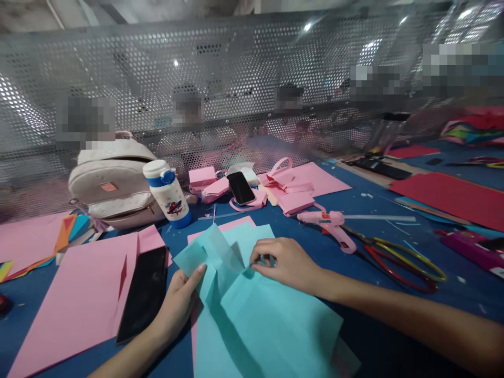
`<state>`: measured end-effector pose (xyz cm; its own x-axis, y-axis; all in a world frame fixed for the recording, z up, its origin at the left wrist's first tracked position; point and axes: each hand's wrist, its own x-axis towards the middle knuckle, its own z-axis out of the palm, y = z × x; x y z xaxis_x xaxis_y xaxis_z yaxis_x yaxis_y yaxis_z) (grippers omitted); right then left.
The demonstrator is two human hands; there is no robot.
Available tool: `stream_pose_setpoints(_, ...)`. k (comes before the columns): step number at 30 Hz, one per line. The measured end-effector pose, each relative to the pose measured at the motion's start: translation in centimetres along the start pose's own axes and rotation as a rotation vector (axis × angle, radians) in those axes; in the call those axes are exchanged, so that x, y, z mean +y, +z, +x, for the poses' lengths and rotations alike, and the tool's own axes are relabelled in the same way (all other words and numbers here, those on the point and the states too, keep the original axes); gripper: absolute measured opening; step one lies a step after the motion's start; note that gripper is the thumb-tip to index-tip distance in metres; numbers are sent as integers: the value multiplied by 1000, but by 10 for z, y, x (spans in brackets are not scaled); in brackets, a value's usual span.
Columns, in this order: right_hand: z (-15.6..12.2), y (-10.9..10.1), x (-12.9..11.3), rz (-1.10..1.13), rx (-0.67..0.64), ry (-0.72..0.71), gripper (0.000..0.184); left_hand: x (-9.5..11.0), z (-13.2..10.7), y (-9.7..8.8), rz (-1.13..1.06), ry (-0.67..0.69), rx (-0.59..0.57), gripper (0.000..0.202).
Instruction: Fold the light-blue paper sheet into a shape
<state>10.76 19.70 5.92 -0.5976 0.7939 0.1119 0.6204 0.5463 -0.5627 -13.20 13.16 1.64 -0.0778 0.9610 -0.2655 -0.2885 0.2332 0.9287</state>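
Observation:
A folded turquoise paper lies before me, its upper end opened into raised flaps. My left hand grips the left flap, thumb on top. Pinched at the paper's middle fold, my right hand holds a creased edge between thumb and fingers. Under the turquoise paper, a pink sheet shows at the left and top edges. A black flat case or phone lies left of my left hand, on a pink paper sheet. Beyond my right hand rests a pink glue gun.
Scissors with red and yellow handles lie at right. A bottle and white backpack stand at back left. A phone leans among pink paper bags. Red sheets lie right; a perforated metal panel closes the back.

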Motion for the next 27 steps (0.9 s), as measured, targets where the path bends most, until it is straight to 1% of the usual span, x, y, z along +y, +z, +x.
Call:
stream_pose_setpoints(3, 2, 0, -6, -56, -29, -29, 9, -1, 0, -1, 19, 24, -26, 46)
stream_pose_setpoints(7, 7, -2, -13, -98, -61, -65, 9, -3, 0, -2, 82, 18, 36, 51)
stream_pose_setpoints(10, 13, -4, -18, -124, -96, -75, 10, -2, 0, -2, 78, 35, 35, 52)
stream_pose_setpoints(13, 22, -6, -20, -121, -138, -94, 6, -3, 0, -3, 80, 60, 29, 50)
stream_pose_setpoints(15, 29, -8, -20, -90, -172, -88, 1, -4, 0, -4, 76, 69, 5, 46)
stream_pose_setpoints(18, 40, -11, -17, -13, -247, -57, 13, -5, 1, -5, 50, 74, -71, 40)
stream_pose_setpoints(21, 48, -12, -15, 38, -316, -72, 23, -5, 1, -5, 9, 63, -125, 37)
stream_pose_setpoints(25, 53, -12, -17, -19, -385, -117, 15, -2, 1, -3, -46, 44, -181, 36)
stream_pose_setpoints(27, 54, -12, -18, -42, -406, -133, 12, -1, 0, -2, -54, 44, -186, 36)
